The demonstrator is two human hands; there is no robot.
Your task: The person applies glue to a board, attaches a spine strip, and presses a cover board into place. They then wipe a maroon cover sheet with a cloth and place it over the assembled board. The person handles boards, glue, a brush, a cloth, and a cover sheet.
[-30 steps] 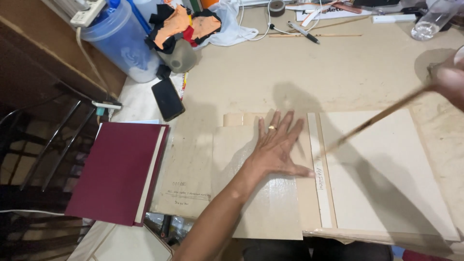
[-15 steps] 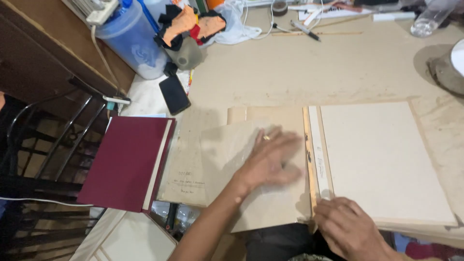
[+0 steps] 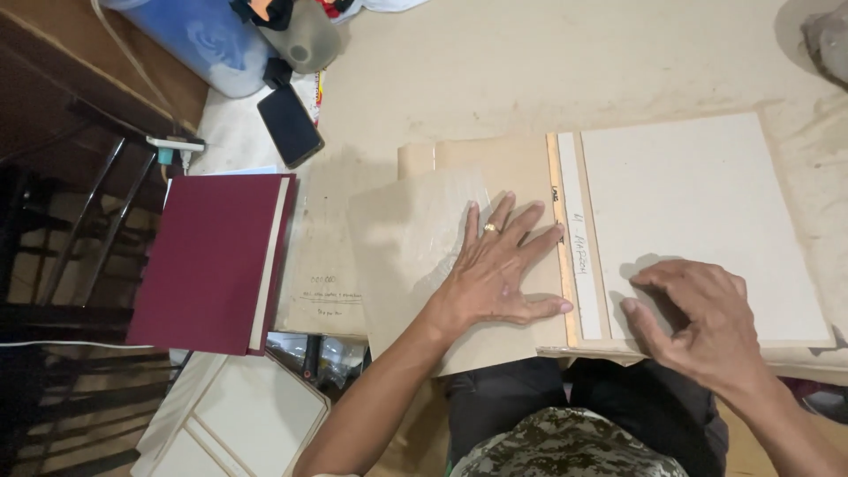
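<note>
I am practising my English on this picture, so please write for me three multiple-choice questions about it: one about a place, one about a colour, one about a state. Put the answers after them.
1. Where does the dark red book lie?
A. to the left of the brown paper sheet
B. on the grey board
C. under the right hand

2. What colour is the ring on the left hand?
A. black
B. gold
C. blue

3. How is the left hand placed?
A. closed in a fist
B. lifted off the table
C. flat, fingers spread, on the brown paper sheet

Answers:
1 A: the book lies at the left table edge, beside the sheet.
2 B: the band on the finger shines gold.
3 C: palm and spread fingers press on the paper, while the right hand rests with bent fingers on the grey board.
</note>
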